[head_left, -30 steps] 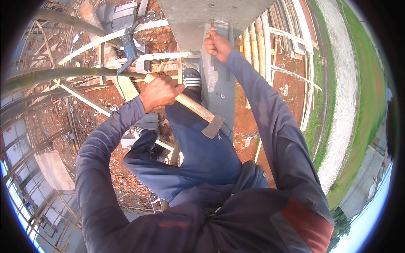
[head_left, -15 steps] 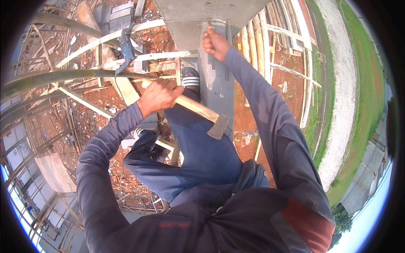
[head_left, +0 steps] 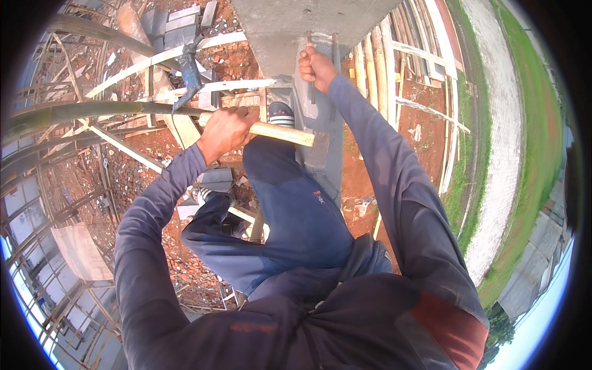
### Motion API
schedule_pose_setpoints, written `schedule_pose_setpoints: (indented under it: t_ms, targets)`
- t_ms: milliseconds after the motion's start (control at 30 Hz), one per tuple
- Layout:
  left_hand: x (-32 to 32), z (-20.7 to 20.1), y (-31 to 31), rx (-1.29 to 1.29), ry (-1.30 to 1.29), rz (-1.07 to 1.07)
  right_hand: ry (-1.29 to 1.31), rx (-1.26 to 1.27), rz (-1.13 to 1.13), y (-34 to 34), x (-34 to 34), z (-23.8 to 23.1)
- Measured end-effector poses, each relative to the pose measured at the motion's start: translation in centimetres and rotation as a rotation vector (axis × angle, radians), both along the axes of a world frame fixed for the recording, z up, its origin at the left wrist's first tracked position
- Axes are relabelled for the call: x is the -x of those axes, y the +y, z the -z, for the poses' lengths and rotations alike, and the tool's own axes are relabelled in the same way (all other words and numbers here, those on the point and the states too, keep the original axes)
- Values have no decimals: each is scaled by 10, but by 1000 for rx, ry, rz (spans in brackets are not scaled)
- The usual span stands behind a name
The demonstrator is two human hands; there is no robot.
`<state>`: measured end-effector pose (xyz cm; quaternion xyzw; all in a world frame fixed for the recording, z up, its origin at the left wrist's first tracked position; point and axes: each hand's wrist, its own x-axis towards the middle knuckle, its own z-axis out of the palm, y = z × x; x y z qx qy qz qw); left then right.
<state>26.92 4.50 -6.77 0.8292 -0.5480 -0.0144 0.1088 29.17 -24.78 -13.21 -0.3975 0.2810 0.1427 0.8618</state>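
A pale, straight wooden handle (head_left: 280, 132) with a squared end lies slantwise over the person's forward leg, just beyond the knee of the blue trousers (head_left: 296, 203) and near the striped sandal (head_left: 282, 115); whether it bears a head, I cannot tell. The left hand (head_left: 228, 129) is clamped around it, fingers curled over the top, its blunt end pointing right toward the grey concrete beam (head_left: 330, 154). The right hand (head_left: 317, 66) is closed in a fist on a thin, dark metal rod (head_left: 309, 38), which shows above and below the grip and stands along the concrete near the wide grey slab (head_left: 277, 31). To the left, a dark blue crumpled thing (head_left: 190, 74), its kind unclear, touches a thick bamboo pole (head_left: 68, 114). Grey blocks (head_left: 182, 24) lie on reddish rubble beyond, and round poles (head_left: 376, 68) lie to the right.
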Motion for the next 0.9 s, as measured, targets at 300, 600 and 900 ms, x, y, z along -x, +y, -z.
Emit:
schedule_pose_setpoints:
  t_ms: [300,600,900]
  targets:
    - [4,-24,54,52,96,-665,42,307,37,4,0,-1]
    - [74,48,155,298,768,-1356,-1011,1762,-465,33,40,-25]
    - [168,145,136,887,1556,-1813,-933,1621,-1375,34,25,-27]
